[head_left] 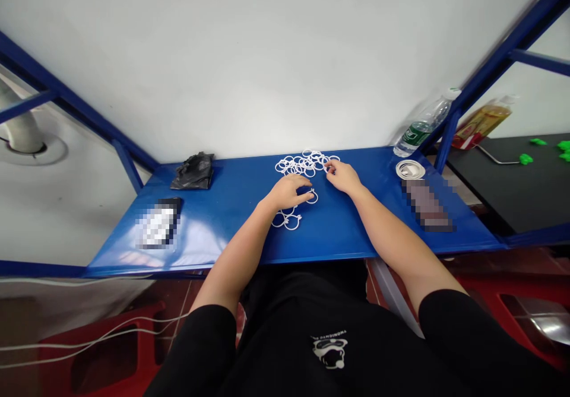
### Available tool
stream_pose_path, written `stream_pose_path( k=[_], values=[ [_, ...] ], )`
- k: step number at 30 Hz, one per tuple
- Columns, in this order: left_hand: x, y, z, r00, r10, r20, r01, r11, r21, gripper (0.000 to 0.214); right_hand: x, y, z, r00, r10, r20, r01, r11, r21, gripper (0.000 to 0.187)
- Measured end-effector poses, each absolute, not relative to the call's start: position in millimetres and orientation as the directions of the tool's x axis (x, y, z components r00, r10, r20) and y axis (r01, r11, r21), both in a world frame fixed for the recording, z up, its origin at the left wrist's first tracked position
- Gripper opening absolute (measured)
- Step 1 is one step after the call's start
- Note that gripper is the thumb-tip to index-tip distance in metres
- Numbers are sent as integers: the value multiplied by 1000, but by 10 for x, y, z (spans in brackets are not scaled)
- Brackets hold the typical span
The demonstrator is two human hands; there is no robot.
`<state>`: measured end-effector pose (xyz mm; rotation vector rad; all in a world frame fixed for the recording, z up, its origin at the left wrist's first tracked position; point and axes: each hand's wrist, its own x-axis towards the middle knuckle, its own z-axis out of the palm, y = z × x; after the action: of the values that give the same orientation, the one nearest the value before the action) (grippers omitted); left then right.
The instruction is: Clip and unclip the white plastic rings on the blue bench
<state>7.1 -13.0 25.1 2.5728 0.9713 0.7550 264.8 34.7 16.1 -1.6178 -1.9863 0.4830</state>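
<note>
A heap of linked white plastic rings [303,164] lies in the middle of the blue table top [231,231]. A shorter chain of the same rings [285,219] trails toward the front edge. My left hand [287,192] rests over this chain, with its fingers reaching a ring [312,196]; whether it grips that ring I cannot tell. My right hand [342,176] is at the right edge of the heap, its fingertips pinched together on a white ring [328,166]. Part of the chain is hidden under my left hand.
A black plastic bag [193,171] lies at the back left, and a pixelated dark object [158,224] lies at the front left. A water bottle [423,125], a round metal lid [409,170] and a pixelated object [426,205] stand at the right. A white wall rises behind.
</note>
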Motion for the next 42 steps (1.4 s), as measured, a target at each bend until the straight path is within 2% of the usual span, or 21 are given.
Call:
stream_pose_path(
  k=[5, 10, 13, 15, 16, 18, 20, 23, 26, 31, 38, 42],
  values=[
    [152, -170, 249, 710, 628, 319, 461, -757, 464, 30, 2599, 324, 187, -102, 943, 317, 691, 296, -660, 40],
    [138, -177, 245, 648, 702, 296, 537, -696, 477, 29, 2533, 296, 158, -27, 920, 390, 530, 344, -775, 27],
    [99, -164, 247, 551, 753, 360, 584, -656, 478, 31, 2426, 202, 151, -125, 923, 364, 366, 384, -848, 20],
    [76, -156, 252, 488, 769, 413, 603, -639, 478, 44, 2342, 115, 159, -242, 912, 331, 287, 393, -874, 16],
    [69, -152, 255, 478, 765, 431, 603, -643, 472, 49, 2303, 72, 166, -300, 898, 321, 268, 402, -876, 15],
    [65, -145, 260, 498, 742, 449, 594, -669, 446, 45, 2242, 3, 181, -377, 873, 311, 255, 420, -871, 12],
    [72, -136, 263, 529, 729, 434, 592, -684, 427, 34, 2210, -34, 191, -404, 866, 297, 224, 408, -885, 11],
    [81, -116, 262, 532, 751, 390, 619, -660, 427, 39, 2205, -33, 192, -398, 878, 265, 149, 347, -926, 14],
    [67, -95, 255, 512, 761, 398, 639, -647, 415, 46, 2225, -16, 195, -397, 880, 262, 193, 359, -913, 23],
    [23, -79, 249, 456, 778, 432, 677, -618, 400, 46, 2252, -38, 242, -505, 821, 267, 393, 493, -776, 28],
    [25, -110, 276, 456, 801, 387, 649, -597, 471, 43, 2253, -88, 318, -537, 795, 282, 394, 532, -749, 25],
    [29, -126, 281, 453, 801, 391, 660, -596, 458, 45, 2251, -63, 303, -543, 789, 289, 397, 544, -740, 24]
  ],
)
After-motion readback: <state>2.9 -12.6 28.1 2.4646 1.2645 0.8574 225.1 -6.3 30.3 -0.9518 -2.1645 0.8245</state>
